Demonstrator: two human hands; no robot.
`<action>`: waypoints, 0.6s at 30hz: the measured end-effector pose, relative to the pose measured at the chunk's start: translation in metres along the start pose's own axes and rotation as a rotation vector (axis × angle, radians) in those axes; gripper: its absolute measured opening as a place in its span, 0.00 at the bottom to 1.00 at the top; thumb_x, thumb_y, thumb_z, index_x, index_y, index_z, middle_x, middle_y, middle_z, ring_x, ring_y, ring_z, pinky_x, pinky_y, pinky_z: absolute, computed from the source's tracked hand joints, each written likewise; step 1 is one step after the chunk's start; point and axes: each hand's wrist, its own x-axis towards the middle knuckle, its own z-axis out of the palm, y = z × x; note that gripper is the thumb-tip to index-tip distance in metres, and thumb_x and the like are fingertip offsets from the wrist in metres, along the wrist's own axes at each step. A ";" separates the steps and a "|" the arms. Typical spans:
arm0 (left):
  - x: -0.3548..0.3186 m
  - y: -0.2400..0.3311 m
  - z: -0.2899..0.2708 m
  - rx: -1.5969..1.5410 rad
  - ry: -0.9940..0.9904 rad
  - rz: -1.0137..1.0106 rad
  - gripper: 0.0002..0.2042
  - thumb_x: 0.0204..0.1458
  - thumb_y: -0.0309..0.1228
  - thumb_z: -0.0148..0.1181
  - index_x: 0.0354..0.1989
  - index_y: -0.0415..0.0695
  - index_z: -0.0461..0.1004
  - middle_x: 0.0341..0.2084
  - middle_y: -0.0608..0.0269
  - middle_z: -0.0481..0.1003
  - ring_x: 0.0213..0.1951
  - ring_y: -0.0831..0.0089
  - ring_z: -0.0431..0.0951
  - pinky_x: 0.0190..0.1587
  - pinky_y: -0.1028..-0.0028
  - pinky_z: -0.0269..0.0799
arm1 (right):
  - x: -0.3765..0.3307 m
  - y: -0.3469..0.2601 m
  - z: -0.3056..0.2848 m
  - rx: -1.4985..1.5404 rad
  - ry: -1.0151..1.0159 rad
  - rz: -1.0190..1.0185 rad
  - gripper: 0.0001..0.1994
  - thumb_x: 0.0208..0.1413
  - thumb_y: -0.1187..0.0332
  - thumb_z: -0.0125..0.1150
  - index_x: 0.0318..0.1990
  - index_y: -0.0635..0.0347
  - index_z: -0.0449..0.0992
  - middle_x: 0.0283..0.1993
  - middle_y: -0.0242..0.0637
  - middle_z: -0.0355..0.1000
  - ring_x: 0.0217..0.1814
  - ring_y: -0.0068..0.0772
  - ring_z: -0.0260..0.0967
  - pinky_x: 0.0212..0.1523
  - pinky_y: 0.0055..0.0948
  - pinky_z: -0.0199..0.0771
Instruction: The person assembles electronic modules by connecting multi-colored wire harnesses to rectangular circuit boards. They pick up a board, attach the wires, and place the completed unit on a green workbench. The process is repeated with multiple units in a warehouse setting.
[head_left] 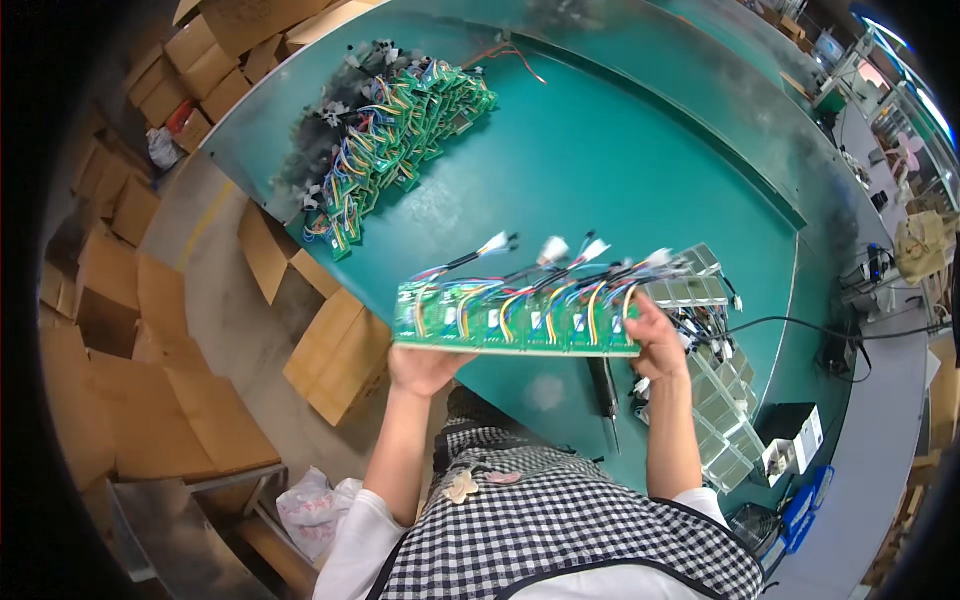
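Note:
Between my two hands is a long green circuit board panel (545, 338), held up over the near edge of the bench. Several bundles of coloured wires with white and black connectors stick out from its far side. My left hand (425, 370) grips the panel's left end from below, its fingers mostly hidden underneath. At the right end, my right hand (658, 340) holds on with its thumb on top near the wires. Just below the panel, a black pen-shaped electric screwdriver (603, 388) lies with its thin bit toward me, partly covered by the panel.
A heap of wired circuit boards (400, 140) lies on the green bench (600, 150) at the far left. Pale panel frames (725, 400) are piled right of my arm. A black cable (800, 320) crosses the right side. Cardboard boxes (340, 350) stand on the floor left.

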 end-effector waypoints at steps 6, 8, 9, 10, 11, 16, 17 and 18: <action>-0.019 0.021 -0.032 0.335 0.090 -0.117 0.31 0.47 0.39 0.57 0.57 0.37 0.55 0.53 0.52 0.62 0.52 0.60 0.66 0.52 0.61 0.64 | 0.014 -0.030 -0.019 -0.152 -0.006 0.188 0.27 0.44 0.79 0.55 0.55 0.70 0.58 0.47 0.39 0.68 0.44 0.28 0.68 0.46 0.26 0.67; -0.013 0.024 -0.023 0.490 0.115 -0.232 0.29 0.44 0.28 0.60 0.55 0.35 0.57 0.50 0.53 0.65 0.49 0.62 0.69 0.52 0.66 0.65 | 0.011 -0.025 -0.003 -0.214 -0.004 0.120 0.26 0.43 0.77 0.58 0.53 0.69 0.60 0.44 0.38 0.69 0.43 0.27 0.68 0.47 0.26 0.67; -0.015 0.018 -0.017 0.495 0.171 -0.196 0.28 0.43 0.26 0.59 0.54 0.34 0.58 0.49 0.53 0.66 0.48 0.63 0.70 0.51 0.66 0.65 | 0.011 -0.018 -0.001 -0.338 0.056 0.094 0.25 0.43 0.77 0.57 0.52 0.68 0.60 0.44 0.37 0.69 0.43 0.27 0.68 0.48 0.26 0.66; -0.015 0.008 -0.012 0.500 0.225 -0.159 0.27 0.42 0.23 0.58 0.53 0.34 0.60 0.47 0.53 0.68 0.47 0.63 0.71 0.51 0.66 0.65 | 0.013 -0.012 -0.002 -0.464 0.114 0.068 0.25 0.44 0.78 0.57 0.52 0.68 0.60 0.44 0.37 0.69 0.44 0.26 0.67 0.49 0.26 0.65; -0.017 -0.001 -0.009 0.505 0.279 -0.121 0.26 0.41 0.20 0.58 0.52 0.34 0.61 0.46 0.53 0.69 0.46 0.64 0.71 0.51 0.67 0.65 | 0.016 -0.007 -0.008 -0.490 0.120 0.059 0.23 0.44 0.78 0.58 0.51 0.68 0.62 0.43 0.37 0.69 0.44 0.26 0.67 0.48 0.26 0.66; -0.025 -0.033 -0.025 0.720 0.613 -0.031 0.22 0.40 0.15 0.54 0.48 0.35 0.66 0.41 0.57 0.72 0.43 0.67 0.73 0.48 0.68 0.66 | 0.028 0.025 -0.013 -1.495 0.368 -0.276 0.18 0.39 0.74 0.61 0.40 0.67 0.67 0.35 0.52 0.71 0.38 0.49 0.70 0.40 0.33 0.66; -0.025 -0.035 -0.026 0.764 0.644 -0.011 0.21 0.40 0.14 0.54 0.48 0.35 0.66 0.41 0.57 0.72 0.42 0.67 0.73 0.47 0.68 0.66 | 0.029 0.025 -0.019 -1.401 0.410 -0.337 0.17 0.39 0.74 0.61 0.40 0.66 0.67 0.34 0.52 0.71 0.37 0.51 0.69 0.38 0.34 0.67; -0.020 -0.035 -0.026 0.801 0.664 0.023 0.21 0.40 0.14 0.53 0.47 0.36 0.66 0.41 0.57 0.72 0.42 0.67 0.73 0.47 0.68 0.67 | 0.035 0.016 -0.025 -1.314 0.443 -0.413 0.16 0.39 0.73 0.61 0.39 0.65 0.68 0.33 0.52 0.71 0.36 0.53 0.69 0.36 0.35 0.67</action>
